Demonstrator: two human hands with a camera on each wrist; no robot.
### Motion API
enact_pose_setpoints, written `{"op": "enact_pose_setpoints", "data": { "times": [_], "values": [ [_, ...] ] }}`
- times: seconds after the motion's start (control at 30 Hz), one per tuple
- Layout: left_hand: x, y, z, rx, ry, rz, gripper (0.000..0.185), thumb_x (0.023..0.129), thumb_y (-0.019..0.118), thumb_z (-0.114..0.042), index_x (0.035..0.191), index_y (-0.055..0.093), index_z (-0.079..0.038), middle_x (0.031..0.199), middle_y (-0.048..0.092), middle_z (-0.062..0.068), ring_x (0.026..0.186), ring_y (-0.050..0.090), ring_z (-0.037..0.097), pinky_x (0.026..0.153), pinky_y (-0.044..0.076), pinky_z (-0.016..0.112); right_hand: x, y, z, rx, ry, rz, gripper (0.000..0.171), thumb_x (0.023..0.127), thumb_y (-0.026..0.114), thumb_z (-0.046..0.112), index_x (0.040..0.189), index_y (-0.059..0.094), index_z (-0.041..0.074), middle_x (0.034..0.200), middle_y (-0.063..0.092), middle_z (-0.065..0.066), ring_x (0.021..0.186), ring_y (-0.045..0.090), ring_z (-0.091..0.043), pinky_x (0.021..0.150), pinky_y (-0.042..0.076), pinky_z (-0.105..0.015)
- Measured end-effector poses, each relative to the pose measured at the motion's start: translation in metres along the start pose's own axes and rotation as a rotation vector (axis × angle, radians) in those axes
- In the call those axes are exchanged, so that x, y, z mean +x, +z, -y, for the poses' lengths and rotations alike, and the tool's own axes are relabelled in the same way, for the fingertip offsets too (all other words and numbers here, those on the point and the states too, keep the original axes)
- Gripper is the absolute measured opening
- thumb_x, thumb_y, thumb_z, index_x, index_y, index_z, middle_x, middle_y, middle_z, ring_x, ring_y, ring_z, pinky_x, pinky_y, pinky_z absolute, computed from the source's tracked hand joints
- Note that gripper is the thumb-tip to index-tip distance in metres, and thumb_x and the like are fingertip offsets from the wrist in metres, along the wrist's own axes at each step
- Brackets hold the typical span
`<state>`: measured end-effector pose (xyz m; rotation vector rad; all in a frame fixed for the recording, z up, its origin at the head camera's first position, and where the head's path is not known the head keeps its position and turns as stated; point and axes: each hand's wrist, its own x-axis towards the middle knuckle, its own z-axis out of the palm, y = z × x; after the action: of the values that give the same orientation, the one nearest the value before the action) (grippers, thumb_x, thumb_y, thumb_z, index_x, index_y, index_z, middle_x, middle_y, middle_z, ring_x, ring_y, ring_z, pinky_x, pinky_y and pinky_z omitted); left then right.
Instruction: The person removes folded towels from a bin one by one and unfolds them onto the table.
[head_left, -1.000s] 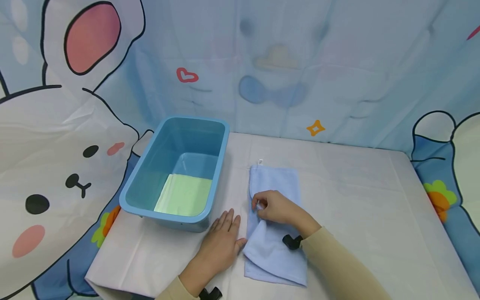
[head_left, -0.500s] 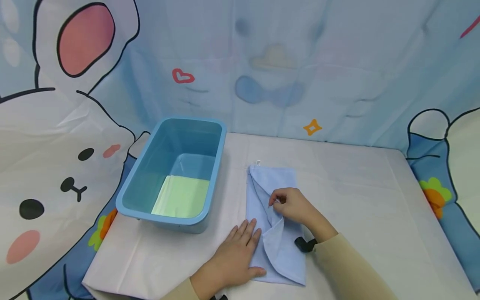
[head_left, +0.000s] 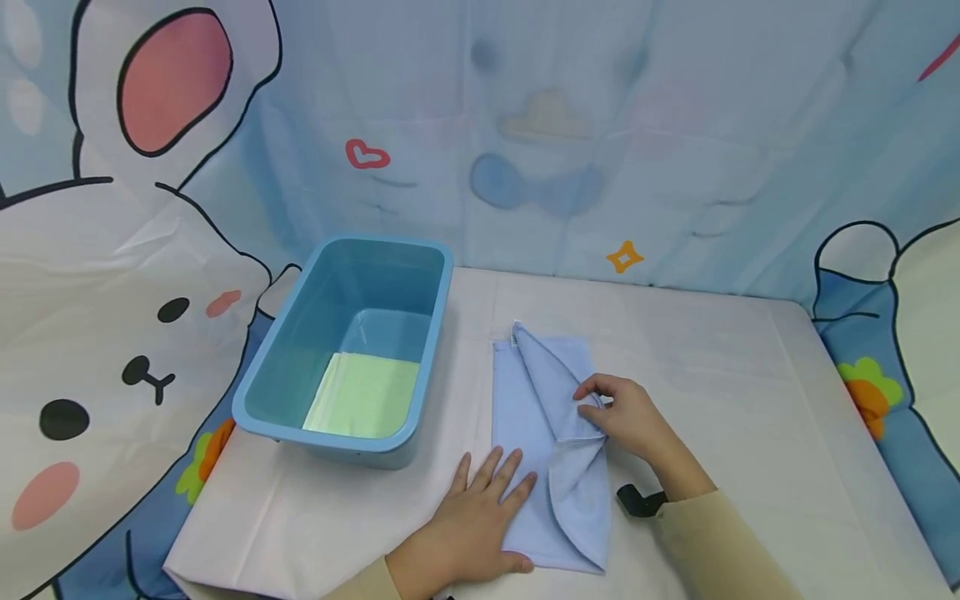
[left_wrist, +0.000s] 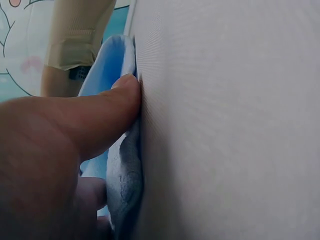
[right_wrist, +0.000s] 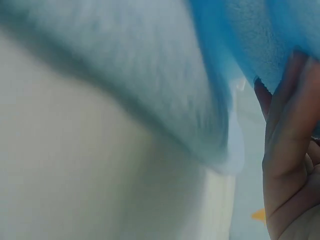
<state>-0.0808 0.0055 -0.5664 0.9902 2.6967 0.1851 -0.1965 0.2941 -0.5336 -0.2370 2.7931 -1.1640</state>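
A light blue towel (head_left: 517, 400) lies lengthwise on the table, its upper layer partly lifted and turned to the right. My left hand (head_left: 480, 529) rests with spread fingers on its lower left part; in the left wrist view the thumb (left_wrist: 112, 110) presses the towel's edge against the table. On the right, my right hand (head_left: 626, 421) pinches the lifted layer between thumb and fingers. The raised cloth (right_wrist: 165, 90) hangs in a fold in the right wrist view, beside the right fingers (right_wrist: 287, 125). A small white tag (head_left: 514, 335) sits at the towel's far left corner.
A blue plastic basin (head_left: 315, 436) stands on the table to the left, with a folded pale green cloth (head_left: 366, 393) at its bottom. Behind the white-covered table (head_left: 720, 400) hangs a cartoon-printed curtain (head_left: 675, 150).
My right hand has drawn the towel's upper layer to the right, uncovering more of the layer below. My left hand has moved right from the table onto the towel, fingers spread.
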Motion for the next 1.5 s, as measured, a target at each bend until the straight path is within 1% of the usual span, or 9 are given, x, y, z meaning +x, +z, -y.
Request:
{"op": "enact_pose_setpoints", "data": {
  "times": [0.13, 0.2, 0.4, 0.53, 0.63, 0.73, 0.87, 1.27, 1.5],
  "values": [
    [-0.001, 0.002, 0.002, 0.003, -0.003, -0.007, 0.108, 0.092, 0.058, -0.083, 0.174, 0.019, -0.026, 0.184, 0.006, 0.002, 0.171, 0.009, 0.029, 0.133, 0.019, 0.065, -0.010, -0.010, -0.012, 0.079, 0.066, 0.008, 0.017, 0.098, 0.072, 0.007, 0.114, 0.075, 0.012, 0.128, 0.073, -0.018, 0.083, 0.071, -0.021, 0.063, 0.061, -0.034],
    [-0.002, 0.002, 0.002, -0.004, 0.000, -0.005, 0.108, 0.094, 0.056, -0.083, 0.175, 0.016, -0.024, 0.184, 0.005, 0.001, 0.171, 0.008, 0.027, 0.133, 0.019, 0.064, -0.016, -0.015, -0.018, 0.096, 0.097, 0.012, 0.021, 0.099, 0.072, 0.008, 0.119, 0.074, 0.011, 0.133, 0.070, -0.021, 0.081, 0.070, -0.020, 0.059, 0.060, -0.033],
    [-0.005, 0.005, -0.001, -0.026, 0.006, -0.001, 0.102, 0.100, 0.043, -0.081, 0.175, 0.012, -0.019, 0.184, 0.002, 0.000, 0.171, 0.006, 0.024, 0.135, 0.017, 0.062, -0.040, -0.027, -0.036, 0.054, 0.148, 0.017, 0.032, 0.102, 0.071, 0.013, 0.133, 0.072, 0.011, 0.146, 0.063, -0.023, 0.096, 0.067, -0.024, 0.064, 0.061, -0.030],
    [-0.005, 0.006, -0.001, -0.004, -0.018, 0.000, 0.101, 0.102, 0.043, -0.078, 0.175, 0.011, -0.017, 0.184, 0.002, 0.001, 0.171, 0.006, 0.023, 0.135, 0.016, 0.059, -0.050, -0.036, -0.048, 0.036, 0.159, 0.015, 0.037, 0.103, 0.070, 0.014, 0.139, 0.069, 0.011, 0.155, 0.057, -0.026, 0.113, 0.068, -0.037, 0.070, 0.062, -0.029],
    [-0.004, 0.005, -0.001, 0.013, -0.029, -0.001, 0.102, 0.102, 0.047, -0.077, 0.175, 0.011, -0.015, 0.184, 0.002, 0.001, 0.171, 0.006, 0.023, 0.136, 0.016, 0.058, -0.057, -0.042, -0.058, 0.007, 0.172, 0.004, 0.039, 0.103, 0.070, 0.014, 0.142, 0.067, 0.010, 0.160, 0.052, -0.029, 0.132, 0.062, -0.051, 0.082, 0.066, -0.040],
    [-0.003, 0.003, 0.001, 0.020, -0.032, 0.001, 0.104, 0.101, 0.048, -0.077, 0.175, 0.011, -0.015, 0.184, 0.003, 0.002, 0.171, 0.006, 0.024, 0.136, 0.016, 0.058, -0.063, -0.048, -0.067, -0.025, 0.194, -0.002, 0.043, 0.103, 0.071, 0.016, 0.145, 0.065, 0.008, 0.162, 0.048, -0.031, 0.144, 0.049, -0.059, 0.099, 0.060, -0.059],
    [-0.002, 0.001, 0.004, 0.003, -0.043, 0.009, 0.105, 0.100, 0.050, -0.078, 0.175, 0.011, -0.014, 0.184, 0.003, 0.002, 0.171, 0.006, 0.025, 0.136, 0.016, 0.058, -0.070, -0.054, -0.076, -0.042, 0.224, -0.002, 0.047, 0.103, 0.071, 0.017, 0.149, 0.062, 0.007, 0.164, 0.046, -0.032, 0.147, 0.043, -0.063, 0.109, 0.047, -0.073],
    [-0.003, -0.005, 0.009, -0.029, -0.061, 0.031, 0.106, 0.099, 0.054, -0.076, 0.175, 0.012, -0.014, 0.184, 0.002, 0.002, 0.171, 0.005, 0.027, 0.136, 0.014, 0.058, -0.087, -0.067, -0.102, -0.087, 0.339, -0.026, 0.056, 0.105, 0.066, 0.017, 0.158, 0.051, 0.005, 0.168, 0.035, -0.036, 0.146, 0.039, -0.068, 0.110, 0.042, -0.078],
    [0.001, -0.010, 0.012, -0.027, -0.068, 0.050, 0.107, 0.099, 0.054, -0.076, 0.175, 0.011, -0.014, 0.184, 0.000, 0.003, 0.171, 0.003, 0.028, 0.137, 0.011, 0.058, -0.097, -0.073, -0.113, -0.050, 0.377, -0.055, 0.058, 0.105, 0.066, 0.014, 0.159, 0.049, 0.002, 0.169, 0.030, -0.037, 0.147, 0.035, -0.069, 0.109, 0.042, -0.077]
  ]
}}
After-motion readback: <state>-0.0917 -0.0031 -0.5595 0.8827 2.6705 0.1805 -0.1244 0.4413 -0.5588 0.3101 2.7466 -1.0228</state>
